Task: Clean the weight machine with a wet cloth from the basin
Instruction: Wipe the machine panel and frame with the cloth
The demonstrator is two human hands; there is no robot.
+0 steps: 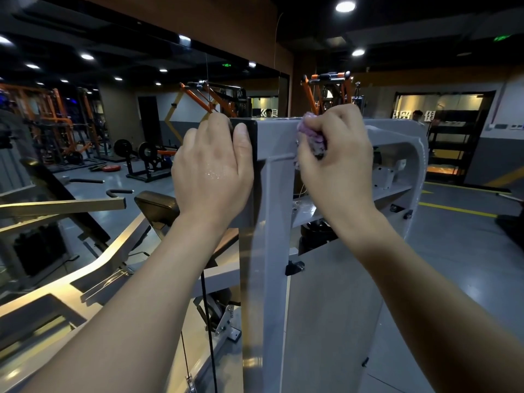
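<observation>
Dim gym, round ceiling spotlights point(345, 6) glaring, sheen on floor, wide-angle bending at edges, background soft

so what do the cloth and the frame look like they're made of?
Cloth: soft fabric, probably microfibre or terry. It is purple and fuzzy, and it bunches up in the right hand.
Frame: most likely steel with smooth grey paint or powder coat. It has flat panels, crisp edges and a soft sheen from the ceiling lights. The look alone can't confirm the metal.

Purple cloth point(311, 134), grey weight machine point(279, 211) with black corner panel point(249, 143), orange racks point(56, 109) behind, yellow floor lines point(456, 209).
</observation>
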